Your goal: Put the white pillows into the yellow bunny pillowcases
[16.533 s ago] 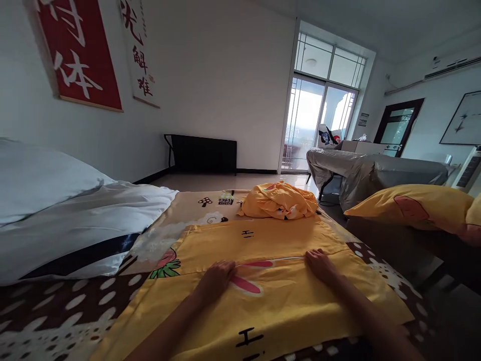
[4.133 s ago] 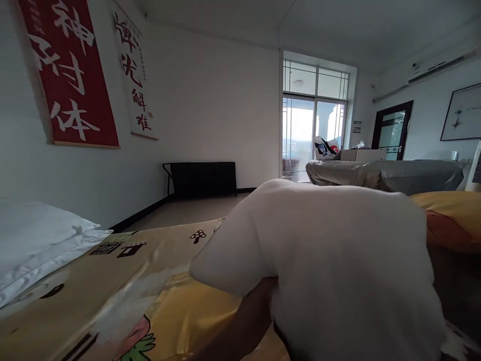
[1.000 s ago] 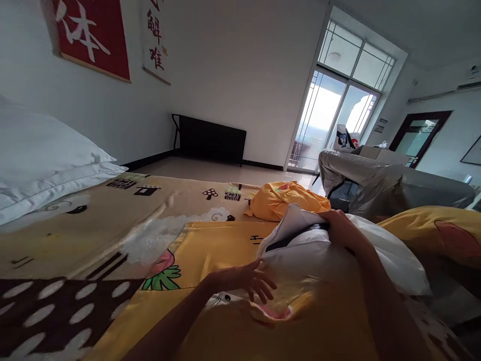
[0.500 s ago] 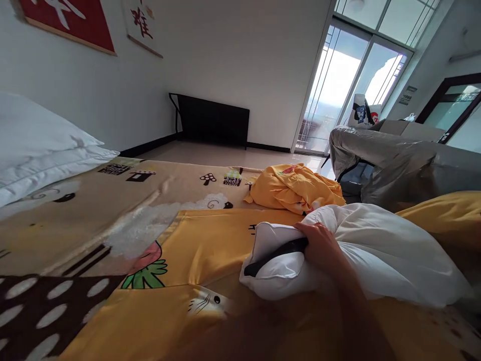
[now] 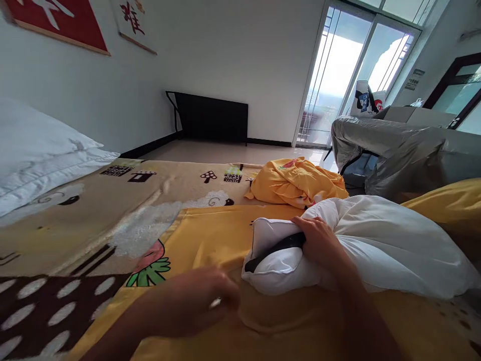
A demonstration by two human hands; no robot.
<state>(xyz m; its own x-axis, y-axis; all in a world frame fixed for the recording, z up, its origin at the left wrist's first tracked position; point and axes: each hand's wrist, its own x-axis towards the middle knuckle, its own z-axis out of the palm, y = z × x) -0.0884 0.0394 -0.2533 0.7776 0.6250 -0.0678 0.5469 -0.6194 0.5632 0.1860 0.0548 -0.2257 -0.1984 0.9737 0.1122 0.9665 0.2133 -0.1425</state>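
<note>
A plump white pillow [image 5: 391,240] lies on the right, its near end folded around a dark strip. My right hand [image 5: 323,245] is closed on that end, thumb and fingers squeezing it. Beneath spreads a yellow pillowcase [image 5: 210,235] with a strawberry print at its left edge. My left hand [image 5: 199,301], smeared by motion, has its fingers curled together on the yellow cloth, left of the pillow's end. Folds rise in the cloth between both hands. The left fingertips are partly hidden.
A crumpled orange-yellow cloth [image 5: 296,183] sits beyond the pillow. White pillows [image 5: 48,155] are stacked at the left on the patterned bedspread [image 5: 143,225]. A plastic-wrapped piece of furniture [image 5: 406,140] stands at the right, and a black panel [image 5: 210,118] leans near the far wall.
My left hand has come into clear view from below and now grips the yellow cloth, which is bunched up. My right hand keeps its hold on the pillow.
</note>
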